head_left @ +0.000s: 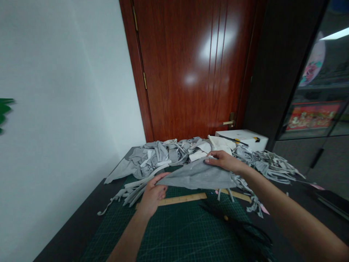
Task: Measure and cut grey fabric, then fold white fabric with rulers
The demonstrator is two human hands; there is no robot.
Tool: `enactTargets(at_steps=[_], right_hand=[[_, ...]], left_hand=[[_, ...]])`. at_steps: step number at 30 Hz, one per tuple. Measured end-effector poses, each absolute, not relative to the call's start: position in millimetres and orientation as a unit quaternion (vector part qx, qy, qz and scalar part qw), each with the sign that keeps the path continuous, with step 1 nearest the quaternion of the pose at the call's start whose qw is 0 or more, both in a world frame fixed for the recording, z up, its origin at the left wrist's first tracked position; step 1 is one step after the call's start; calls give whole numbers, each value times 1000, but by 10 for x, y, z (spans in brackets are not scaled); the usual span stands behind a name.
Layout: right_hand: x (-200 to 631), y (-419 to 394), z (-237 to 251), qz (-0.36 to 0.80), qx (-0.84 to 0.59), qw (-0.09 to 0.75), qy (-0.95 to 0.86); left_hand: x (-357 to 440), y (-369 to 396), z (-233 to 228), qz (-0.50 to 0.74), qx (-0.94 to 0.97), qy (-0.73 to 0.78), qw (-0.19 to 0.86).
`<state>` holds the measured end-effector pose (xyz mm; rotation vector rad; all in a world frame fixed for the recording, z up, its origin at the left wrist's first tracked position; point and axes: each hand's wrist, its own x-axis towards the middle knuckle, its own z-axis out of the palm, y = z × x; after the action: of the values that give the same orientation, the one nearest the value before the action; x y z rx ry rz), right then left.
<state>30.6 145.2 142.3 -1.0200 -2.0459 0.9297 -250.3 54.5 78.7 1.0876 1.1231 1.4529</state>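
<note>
Hanging above the green cutting mat (180,233): gray cloth (191,176), one piece; left hand (153,194) pinching its narrow end, right hand (223,161) its upper edge. Judged light, soft, floppy; best gripped at opposite edges.

So from my end of the feed, the body is all bare: left hand (153,193), right hand (223,161), uncovered right back to where my view cuts off. The fingers (216,153) look slender with roundish tips, but the nails are too small for me to judge. Just behind the fingers the wrists (240,167) narrow a bit, then the left forearm (133,233) and right forearm (278,196) thicken. I see more of the right one, smooth and plain.
</note>
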Motion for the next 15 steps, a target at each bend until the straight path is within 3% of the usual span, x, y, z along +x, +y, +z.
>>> enactTargets(at_steps=[3,8,12,15], right_hand=[[687,1634,1272,250,-519,256,-776],[1186,1890,1056,60,-640,255,-722],[1188,1772,827,-21,-640,244,-728],[879,1404,590,-44,-566,212,-795]], left_hand=[[-2840,616,786,589,457,485,457],[-2981,530,680,478,547,594,345],[-3020,409,602,352,660,613,255],[-3138,264,544,283,722,575,260]])
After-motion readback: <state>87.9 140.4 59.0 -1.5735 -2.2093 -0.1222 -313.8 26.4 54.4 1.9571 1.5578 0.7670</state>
